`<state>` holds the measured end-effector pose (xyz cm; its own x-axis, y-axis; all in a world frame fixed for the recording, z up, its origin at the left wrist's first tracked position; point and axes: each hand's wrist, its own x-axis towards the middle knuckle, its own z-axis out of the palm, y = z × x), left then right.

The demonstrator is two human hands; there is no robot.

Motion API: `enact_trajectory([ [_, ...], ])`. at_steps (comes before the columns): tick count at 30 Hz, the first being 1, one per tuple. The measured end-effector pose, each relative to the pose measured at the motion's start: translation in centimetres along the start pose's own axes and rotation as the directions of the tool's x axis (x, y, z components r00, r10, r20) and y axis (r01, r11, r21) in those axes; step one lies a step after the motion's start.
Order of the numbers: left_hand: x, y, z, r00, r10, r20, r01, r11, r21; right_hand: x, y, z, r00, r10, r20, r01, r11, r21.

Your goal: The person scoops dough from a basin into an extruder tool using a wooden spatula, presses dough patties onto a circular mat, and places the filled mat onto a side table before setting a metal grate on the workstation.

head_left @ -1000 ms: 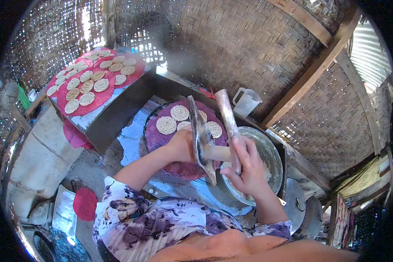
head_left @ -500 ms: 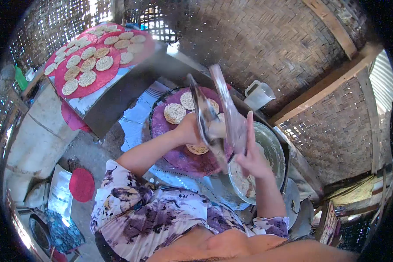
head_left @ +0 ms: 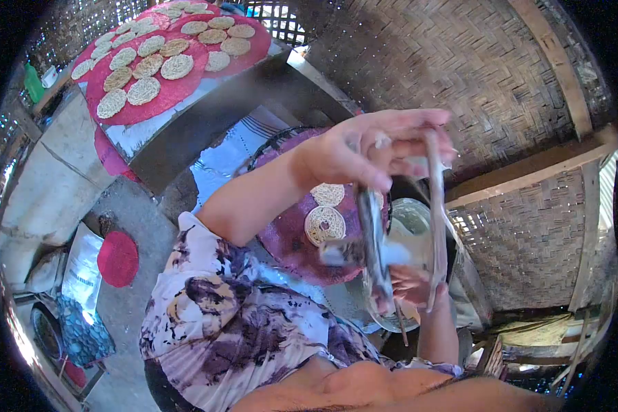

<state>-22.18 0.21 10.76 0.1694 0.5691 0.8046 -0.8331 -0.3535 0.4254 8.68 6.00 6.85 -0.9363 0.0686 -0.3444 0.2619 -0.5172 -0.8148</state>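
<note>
Head cam only, wide fisheye, black round border. Worn on the head, looks forward and steeply down over the wearer's own shirt, which fills the bottom of frame, very near. Left hand and right hand close to lens, right of centre. Purple mat below, farther off. Wall behind, upper right, running tilted; floor lower left.

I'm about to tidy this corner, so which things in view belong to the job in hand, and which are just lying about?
Probably part of the job:
two-part tool
basin
lacy discs
purple mat beneath them
pink mats bearing more discs

Apparently just lying about:
red round mat on the floor
printed bag
green container
</note>
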Motion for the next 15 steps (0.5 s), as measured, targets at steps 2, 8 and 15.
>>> enact_trajectory([
  [2, -1.5, -1.7, -3.5, 0.967, -0.091, -0.236, 0.080, 0.995, -0.056, 0.0, -0.6, -0.2, 0.995, 0.034, -0.089, -0.037, 0.999, -0.027],
  [8, -5.6, -5.2, -9.6, 0.710, -0.258, -0.656, -0.058, 0.906, -0.419, 2.0, -0.1, -2.6, 0.953, 0.145, -0.265, -0.186, 0.973, -0.136],
  [15, -7.1, -3.9, -10.7, 0.840, -0.175, -0.514, -0.099, 0.881, -0.462, 4.0, -0.6, -2.0, 0.932, 0.165, -0.322, -0.263, 0.919, -0.292],
])
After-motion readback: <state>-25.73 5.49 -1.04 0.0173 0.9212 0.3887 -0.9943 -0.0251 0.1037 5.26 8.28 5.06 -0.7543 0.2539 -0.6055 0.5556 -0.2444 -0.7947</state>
